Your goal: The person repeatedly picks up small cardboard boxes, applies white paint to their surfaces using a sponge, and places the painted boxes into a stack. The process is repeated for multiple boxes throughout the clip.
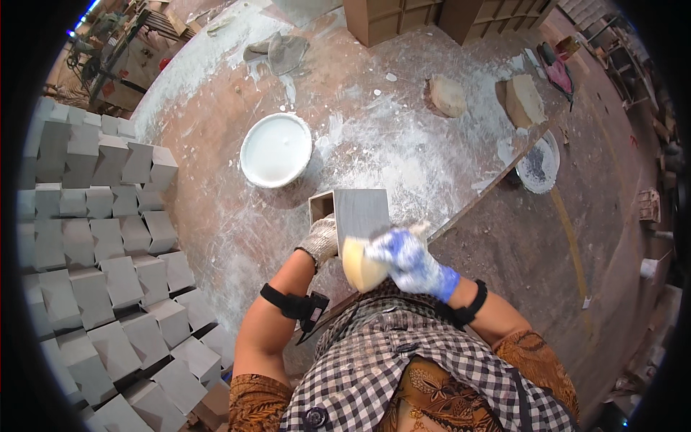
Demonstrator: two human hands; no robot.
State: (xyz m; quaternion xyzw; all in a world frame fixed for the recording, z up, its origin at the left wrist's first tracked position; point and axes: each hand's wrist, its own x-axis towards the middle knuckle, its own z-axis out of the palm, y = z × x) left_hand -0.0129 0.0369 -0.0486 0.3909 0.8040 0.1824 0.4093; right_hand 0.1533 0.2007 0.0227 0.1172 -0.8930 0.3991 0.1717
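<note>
In front of my body is a box (363, 213), with a grey-coated face turned up and a bare brown inside showing at its open left end. My left hand (323, 238), in a knitted work glove, grips the box at that open end; some of its fingers are hidden inside. My right hand (413, 262), in a white glove stained blue, is closed on a pale yellow rounded pad (362, 265) that looks like a sponge. The pad lies against the near edge of the grey face. A small pale tip (419, 229) shows beyond the right glove; its kind is unclear.
A round tub of white liquid (276, 150) stands ahead on the powder-smeared table (403, 129). Stacked grey boxes (108, 245) fill the left side. Pale lumps (448, 96) lie farther off, and another whitish tub (538, 164) sits past the table's right edge.
</note>
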